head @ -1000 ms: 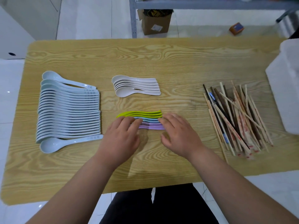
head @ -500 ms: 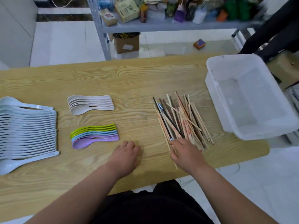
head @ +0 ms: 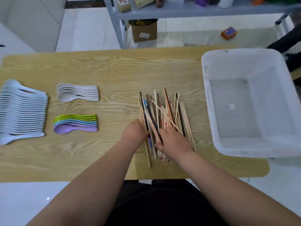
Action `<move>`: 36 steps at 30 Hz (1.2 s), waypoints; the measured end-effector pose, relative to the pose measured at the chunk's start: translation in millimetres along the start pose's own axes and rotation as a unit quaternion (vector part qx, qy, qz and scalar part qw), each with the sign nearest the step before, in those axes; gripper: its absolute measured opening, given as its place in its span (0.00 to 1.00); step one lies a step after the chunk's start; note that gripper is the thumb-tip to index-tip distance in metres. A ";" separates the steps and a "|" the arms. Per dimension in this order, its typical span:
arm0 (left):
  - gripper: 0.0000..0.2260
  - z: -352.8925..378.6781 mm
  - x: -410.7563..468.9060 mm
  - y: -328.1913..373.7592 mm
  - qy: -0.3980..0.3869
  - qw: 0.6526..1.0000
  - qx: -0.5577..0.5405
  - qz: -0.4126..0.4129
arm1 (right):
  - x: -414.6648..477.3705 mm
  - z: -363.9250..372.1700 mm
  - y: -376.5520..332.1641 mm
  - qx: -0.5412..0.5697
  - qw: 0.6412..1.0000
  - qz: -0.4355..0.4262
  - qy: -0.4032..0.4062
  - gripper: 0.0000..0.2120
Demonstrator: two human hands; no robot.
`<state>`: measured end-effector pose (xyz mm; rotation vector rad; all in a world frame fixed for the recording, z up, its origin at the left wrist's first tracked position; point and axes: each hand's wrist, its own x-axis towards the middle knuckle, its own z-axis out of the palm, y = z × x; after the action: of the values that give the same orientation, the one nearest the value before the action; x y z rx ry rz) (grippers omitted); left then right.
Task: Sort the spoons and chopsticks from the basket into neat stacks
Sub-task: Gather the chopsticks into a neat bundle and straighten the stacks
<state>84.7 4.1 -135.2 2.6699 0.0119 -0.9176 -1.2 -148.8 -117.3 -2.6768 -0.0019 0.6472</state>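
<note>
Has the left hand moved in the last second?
Yes: the left hand went right, from the coloured spoons to the chopsticks.

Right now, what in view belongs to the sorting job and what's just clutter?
Job: chopstick pile, with left hand and right hand on it; pale blue spoons; white spoons; coloured spoons; white basket.
Lying about: cardboard box and orange box on the floor; metal shelf.

- Chopsticks lie piled toward the table's front edge.
- Left hand touches the pile's left side.
- Right hand grips its near end.
- Basket sits at the right edge.
</note>
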 end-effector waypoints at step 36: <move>0.13 -11.6 -1.0 -15.0 -0.002 0.992 0.126 0.002 | 5.3 -8.6 -5.0 0.037 0.994 0.099 0.015 0.06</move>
<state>89.2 22.0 -130.4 2.8965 -0.1166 -0.9812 7.7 -146.9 -110.7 -2.6352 0.2944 0.6545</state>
